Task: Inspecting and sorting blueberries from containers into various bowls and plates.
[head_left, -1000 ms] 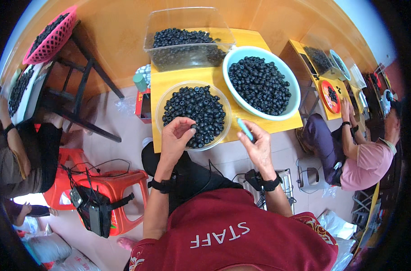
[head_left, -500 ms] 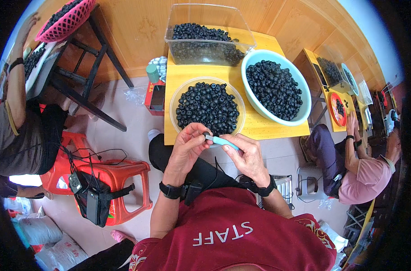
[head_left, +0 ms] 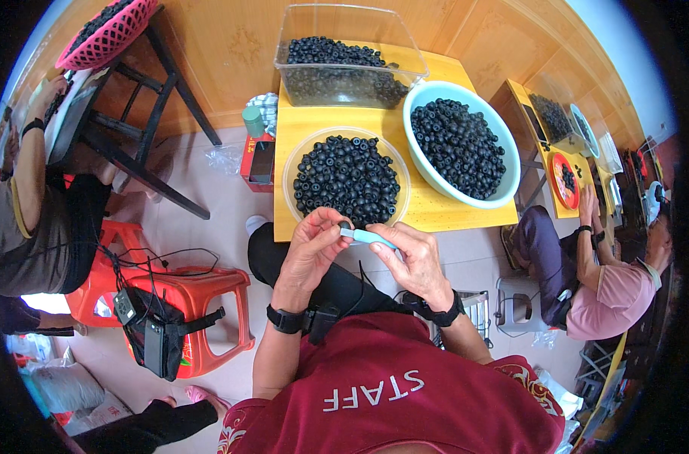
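My left hand point(head_left: 311, 248) pinches a small round black piece point(head_left: 345, 225) between thumb and fingers, at the near edge of the table. In my right hand point(head_left: 414, 263) is a small knife with a light blue handle point(head_left: 372, 239). Its short metal blade points left and meets the black piece; the tip is partly hidden by my left fingers. Just beyond both hands, a round clear tray point(head_left: 288, 181) holds a heap of black ring-like pieces point(head_left: 348, 178), many with a hole in the middle.
On the yellow table point(head_left: 450, 220) stand a light blue basin point(head_left: 515, 170) and a clear bin point(head_left: 344, 97), both holding black pieces. A red stool point(head_left: 208, 291) with a black bag point(head_left: 161, 340) is at left. People sit on both sides, one near a pink basket point(head_left: 106, 41).
My hands stay nearly in place, with the knife still against the black piece. At left, another person's hand has moved down from beside the pink basket. A dark-trousered leg reaches further in at lower left.
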The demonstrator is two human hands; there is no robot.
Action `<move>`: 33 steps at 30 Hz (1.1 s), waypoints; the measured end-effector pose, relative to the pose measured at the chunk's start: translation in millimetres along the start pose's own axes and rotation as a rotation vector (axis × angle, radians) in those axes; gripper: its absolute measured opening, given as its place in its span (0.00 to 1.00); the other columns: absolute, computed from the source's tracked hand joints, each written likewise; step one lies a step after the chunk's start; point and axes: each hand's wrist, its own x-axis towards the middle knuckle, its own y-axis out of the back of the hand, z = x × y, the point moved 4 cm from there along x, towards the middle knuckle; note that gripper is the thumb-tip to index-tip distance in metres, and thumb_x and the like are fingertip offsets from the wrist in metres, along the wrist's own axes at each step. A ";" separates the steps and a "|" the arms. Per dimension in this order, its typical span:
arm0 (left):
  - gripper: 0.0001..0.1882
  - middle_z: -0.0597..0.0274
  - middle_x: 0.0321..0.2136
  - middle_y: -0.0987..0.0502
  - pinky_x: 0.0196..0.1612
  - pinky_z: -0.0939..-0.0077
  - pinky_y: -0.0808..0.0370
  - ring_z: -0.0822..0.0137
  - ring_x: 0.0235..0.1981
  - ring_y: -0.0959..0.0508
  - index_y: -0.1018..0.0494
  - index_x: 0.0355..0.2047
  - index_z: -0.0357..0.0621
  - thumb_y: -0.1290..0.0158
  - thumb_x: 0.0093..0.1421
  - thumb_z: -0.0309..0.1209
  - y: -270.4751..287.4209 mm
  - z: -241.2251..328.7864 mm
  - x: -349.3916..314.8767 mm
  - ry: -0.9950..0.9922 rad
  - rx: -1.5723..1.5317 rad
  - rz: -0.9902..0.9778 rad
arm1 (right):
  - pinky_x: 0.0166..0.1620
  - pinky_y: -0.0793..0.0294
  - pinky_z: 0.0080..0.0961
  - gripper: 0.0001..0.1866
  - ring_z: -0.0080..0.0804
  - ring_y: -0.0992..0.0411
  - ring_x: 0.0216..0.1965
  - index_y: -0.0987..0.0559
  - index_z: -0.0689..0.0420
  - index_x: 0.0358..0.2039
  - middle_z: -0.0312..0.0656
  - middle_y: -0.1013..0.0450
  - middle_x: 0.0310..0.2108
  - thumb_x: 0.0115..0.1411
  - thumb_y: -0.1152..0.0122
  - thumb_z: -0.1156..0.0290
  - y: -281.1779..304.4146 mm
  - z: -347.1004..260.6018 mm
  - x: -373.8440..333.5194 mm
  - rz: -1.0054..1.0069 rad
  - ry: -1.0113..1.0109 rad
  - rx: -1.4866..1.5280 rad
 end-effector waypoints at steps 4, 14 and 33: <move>0.12 0.59 0.35 0.28 0.41 0.78 0.29 0.68 0.38 0.28 0.30 0.38 0.44 0.46 0.53 0.23 11.0 -3.2 -1.9 0.062 0.017 -0.011 | 0.22 0.33 0.27 0.10 0.34 0.31 0.18 0.22 0.57 0.35 0.41 0.30 0.19 0.52 0.40 0.67 0.4 0.7 0.6 -0.010 0.000 -0.006; 0.08 0.54 0.32 0.25 0.33 0.81 0.26 0.68 0.29 0.24 0.29 0.33 0.41 0.45 0.51 0.21 -28.0 9.8 -15.8 0.029 -0.011 -0.306 | 0.29 0.29 0.30 0.12 0.41 0.26 0.26 0.21 0.60 0.33 0.48 0.25 0.25 0.55 0.43 0.65 15.0 52.9 6.5 0.101 -0.179 -0.045; 0.07 0.61 0.31 0.25 0.37 0.81 0.27 0.72 0.32 0.25 0.29 0.34 0.42 0.46 0.54 0.22 -10.9 2.7 -11.4 0.003 0.010 0.007 | 0.24 0.31 0.28 0.11 0.37 0.29 0.20 0.22 0.57 0.35 0.42 0.29 0.21 0.52 0.40 0.68 7.2 -6.4 -5.9 -0.009 0.060 0.030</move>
